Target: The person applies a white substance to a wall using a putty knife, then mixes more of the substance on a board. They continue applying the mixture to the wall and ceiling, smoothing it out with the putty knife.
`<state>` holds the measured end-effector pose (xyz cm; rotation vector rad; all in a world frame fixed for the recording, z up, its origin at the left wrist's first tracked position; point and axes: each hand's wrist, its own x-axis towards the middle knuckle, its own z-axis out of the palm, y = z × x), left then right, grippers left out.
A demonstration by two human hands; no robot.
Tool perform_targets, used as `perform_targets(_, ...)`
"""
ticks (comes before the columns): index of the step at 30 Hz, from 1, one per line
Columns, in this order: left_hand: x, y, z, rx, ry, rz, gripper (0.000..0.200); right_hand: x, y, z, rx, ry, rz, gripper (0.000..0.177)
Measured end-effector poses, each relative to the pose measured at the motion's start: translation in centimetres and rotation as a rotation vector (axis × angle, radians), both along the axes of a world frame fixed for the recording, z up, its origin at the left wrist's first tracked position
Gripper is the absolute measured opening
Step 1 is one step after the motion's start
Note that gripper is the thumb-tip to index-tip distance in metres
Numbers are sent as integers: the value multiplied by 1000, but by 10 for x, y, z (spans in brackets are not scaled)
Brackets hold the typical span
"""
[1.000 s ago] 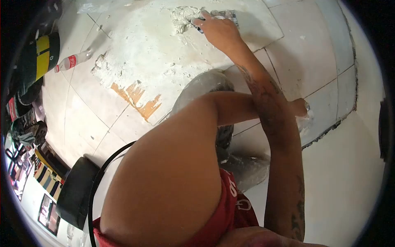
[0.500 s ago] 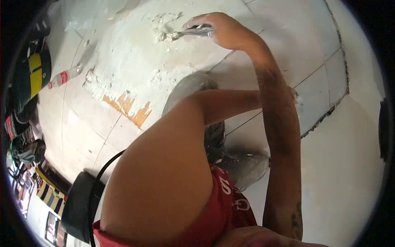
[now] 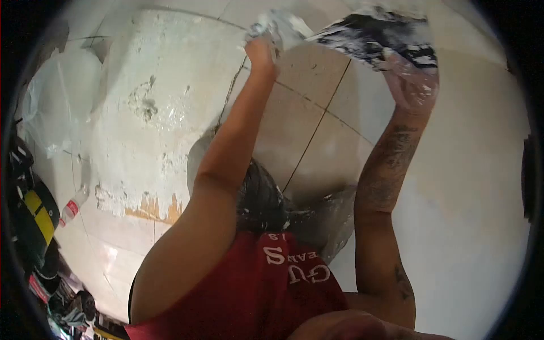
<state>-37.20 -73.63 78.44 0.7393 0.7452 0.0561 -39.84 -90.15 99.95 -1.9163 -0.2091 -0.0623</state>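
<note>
My left hand [image 3: 263,48] is stretched forward at the top middle, its fingers blurred and covered by whitish, paste-smeared plastic. What it grips is too smeared to tell. At the upper right my right hand [image 3: 416,88], in clear plastic, is closed on the near edge of a black sheet-like piece [image 3: 385,39] streaked with white paste. The far left end of that piece comes close to the plastic at my left hand. White paste coats a broad board-like surface [image 3: 170,113] on the left, with a rough lump [image 3: 147,105] on it.
A clear plastic bag [image 3: 62,102] lies at the upper left, and a bottle with a red label [image 3: 73,207] below it. Grey plastic [image 3: 328,221] lies by my body. Tiles [image 3: 306,124] with dark joints run between my arms. Black-and-yellow objects [image 3: 38,215] stand at the left edge.
My right hand has moved right, away from the pasted surface, and now holds the black piece; the tool it held is not discernible. My left hand has come up to the top middle. The view has shifted.
</note>
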Motion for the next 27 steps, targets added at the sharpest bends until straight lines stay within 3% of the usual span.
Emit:
perform_targets(2,16,7,-12,6,-108,287,14,-5,-10,6,98,-105,-98,46)
perform_targets(4,22,1,-21,-15,-168,425,14,-18,-24,4,404,-3,5,46)
perform_targets(5,23,-14,-25,-15,-167,369,15,-28,-34,0,558,49,53,47)
perform_targets(8,19,-59,-30,155,-187,-53,23,-59,-59,-20,596,31,-90,49)
perform_targets(10,8,-56,-31,805,-338,-318,21,-74,-77,-42,508,-52,-137,49)
perform_targets(12,6,-47,-30,1460,-488,-588,25,-84,-89,-64,585,43,-367,49)
perform_targets(13,11,-44,-37,1612,-470,-679,26,-93,-101,-80,620,91,-485,49)
perform_targets(14,17,-41,-45,1765,-462,-765,28,-96,-120,-109,357,34,-379,39)
perform_targets(15,42,-35,-72,1745,-368,-805,29,-98,-138,-137,107,-55,-290,29)
perform_targets(16,67,-29,-99,1723,-282,-848,31,-98,-116,-139,221,71,-280,26)
perform_targets(17,77,-8,-106,1854,-325,-837,31,-96,-92,-140,333,196,-282,23)
perform_targets(18,86,14,-104,1988,-364,-813,31,-89,-80,-151,-88,-19,-85,31)
perform_targets(19,44,55,-2,1014,-308,-616,27,-81,-69,-162,-453,-316,35,40)
perform_targets(21,33,88,30,765,-219,-522,31,-68,-40,-200,-498,-304,-55,50)
perform_targets(22,28,105,29,716,-174,-465,31,-62,-26,-221,-520,-296,-100,55)
perform_targets(24,17,137,19,738,-92,-387,31,-40,2,-240,-432,-145,-76,49)
perform_targets(26,10,157,7,812,-17,-361,32,-16,14,-256,-927,-317,195,43)
perform_targets(27,9,161,-2,856,17,-368,32,-7,23,-267,-648,-172,91,44)
